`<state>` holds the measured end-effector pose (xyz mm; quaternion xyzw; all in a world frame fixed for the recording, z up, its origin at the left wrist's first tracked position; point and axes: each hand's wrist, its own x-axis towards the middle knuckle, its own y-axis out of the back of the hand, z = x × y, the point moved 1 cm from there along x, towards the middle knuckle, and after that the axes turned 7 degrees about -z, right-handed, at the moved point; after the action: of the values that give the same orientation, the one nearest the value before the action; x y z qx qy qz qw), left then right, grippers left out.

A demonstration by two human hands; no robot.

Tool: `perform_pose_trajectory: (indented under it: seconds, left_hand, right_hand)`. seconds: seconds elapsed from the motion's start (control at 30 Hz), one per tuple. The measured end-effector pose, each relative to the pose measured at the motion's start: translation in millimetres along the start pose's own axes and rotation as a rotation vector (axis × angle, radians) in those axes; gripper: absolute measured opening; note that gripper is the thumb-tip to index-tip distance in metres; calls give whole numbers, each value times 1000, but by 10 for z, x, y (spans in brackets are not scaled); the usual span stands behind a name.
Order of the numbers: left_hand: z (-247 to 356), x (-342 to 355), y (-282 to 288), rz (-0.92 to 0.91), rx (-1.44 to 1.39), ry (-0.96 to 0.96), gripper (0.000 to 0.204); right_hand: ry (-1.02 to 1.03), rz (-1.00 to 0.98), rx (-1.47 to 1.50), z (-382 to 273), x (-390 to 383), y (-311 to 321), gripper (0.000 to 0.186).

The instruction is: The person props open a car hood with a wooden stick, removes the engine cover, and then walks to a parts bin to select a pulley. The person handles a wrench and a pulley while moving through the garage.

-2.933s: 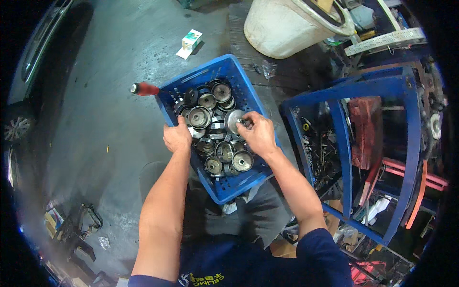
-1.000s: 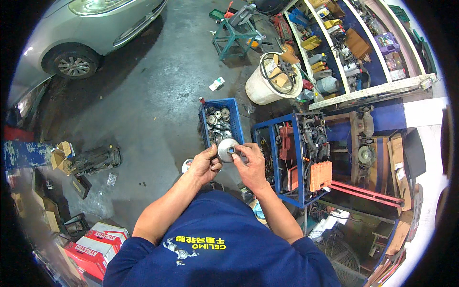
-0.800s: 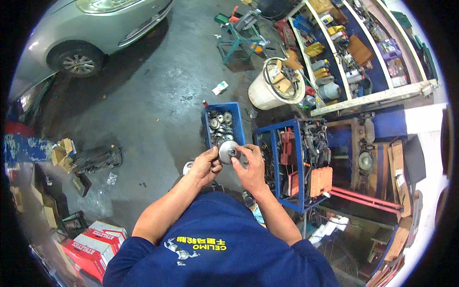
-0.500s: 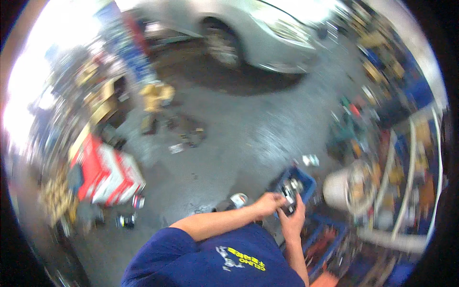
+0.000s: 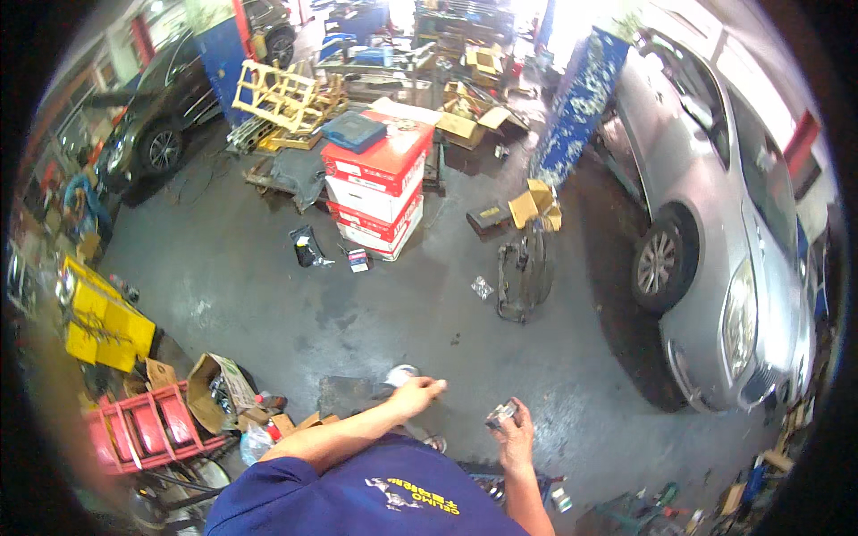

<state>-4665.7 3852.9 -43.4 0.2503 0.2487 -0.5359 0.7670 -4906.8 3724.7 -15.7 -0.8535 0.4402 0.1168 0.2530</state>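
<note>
My right hand (image 5: 516,439) is closed around a small grey and black metal part (image 5: 501,414), which sticks out past the fingertips. The exact kind of this part is too small to tell. To its left, my left hand (image 5: 416,396) reaches forward, apart from the part. Its fingers are pressed together in a pinch, and whatever may be between them does not show. Just beyond the left hand a white round-ended thing (image 5: 401,374), perhaps a shoe toe, shows above the grey floor.
Red and white boxes (image 5: 380,174) stand stacked ahead, a blue case (image 5: 354,131) on top. A silver car (image 5: 706,196) is at the right. A dark frame-like part (image 5: 518,277) lies on the floor. Near left are an open carton (image 5: 220,393) and a red rack (image 5: 152,429).
My view has swung left, bringing the stacked boxes toward the middle. My hands, earlier together at the part over a blue bin, have separated; the right keeps the part.
</note>
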Motion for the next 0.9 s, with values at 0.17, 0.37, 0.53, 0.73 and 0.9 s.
perform_pose_trajectory:
  seconds: [0.17,0.37,0.53,0.73,0.9]
  left_hand:
    - [-719,42,1065,223,-494,41,46]
    - [-969,189,2548,264,-484,-37,39]
    - [-1029,-5,4126,448,-460,-42,35]
    - [-1507,-295,5806,794,-525,-93,36]
    - [-2596,-396,6679,1072,-700,92,35]
  right_hand:
    - [-64,-201,118,64,542,-901,63]
    - [-198,-238,195,444,1222,-2346,54]
    - [-317,-393,189,770,1944,-3910,35]
    - [-460,-610,102,1078,2814,-5789,57]
    - [-608,-698,-46,1545,3707,-7099,58]
